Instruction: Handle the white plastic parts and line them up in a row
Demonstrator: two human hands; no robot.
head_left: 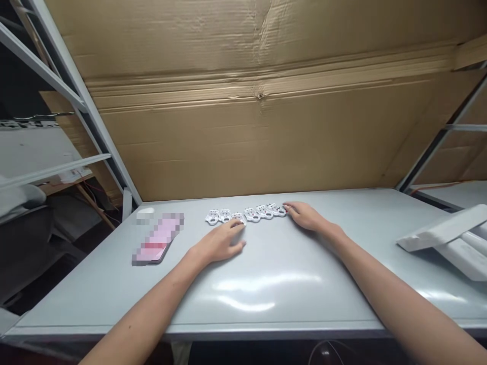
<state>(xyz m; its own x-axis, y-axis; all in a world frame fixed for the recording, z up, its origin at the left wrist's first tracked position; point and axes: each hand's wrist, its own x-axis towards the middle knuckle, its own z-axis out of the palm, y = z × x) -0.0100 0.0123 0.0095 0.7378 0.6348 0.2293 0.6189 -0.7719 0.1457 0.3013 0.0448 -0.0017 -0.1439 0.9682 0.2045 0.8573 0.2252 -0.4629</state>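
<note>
Left hand, open, and right hand, grip unclear, apparently adjust white pieces at the row's middle and right end, the next nudge needing light fingertips.

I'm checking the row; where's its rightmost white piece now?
The rightmost white piece is right of centre in the head view, on the pale table just left of the right hand.

A row of small white parts lies on the grey table. The left-hand grip is positioned with fingertips over one part near mid-row; the right-hand grip contacts the rightmost. A pink flat object lies left, white blocks right, cardboard behind.
</note>
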